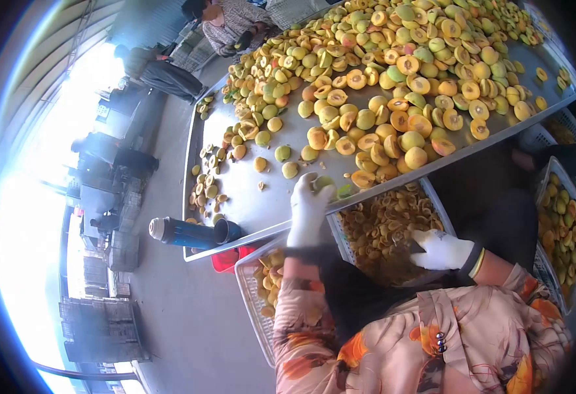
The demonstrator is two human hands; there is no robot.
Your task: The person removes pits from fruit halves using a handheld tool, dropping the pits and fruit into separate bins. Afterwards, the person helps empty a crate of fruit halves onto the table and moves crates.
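My left hand (309, 205), in a white glove, is at the near edge of the metal table (271, 203). Its fingers are closed round a greenish apricot (325, 183). A green leaf or piece of peel (345, 191) lies just right of it. My right hand (444, 251), also gloved in white, is over a crate (443, 209) of halved apricots (386, 223) at my lap. Its fingers are curled, and what they hold, if anything, cannot be made out. Halved and whole apricots (373, 125) are heaped across the table.
A blue flask (186, 232) lies across the table's left corner beside a dark cup (227, 231). A red container (232, 258) is below. Crates of apricots stand left (248, 289) and right (557, 276) of me. A co-worker (232, 26) is across the table; others are farther left.
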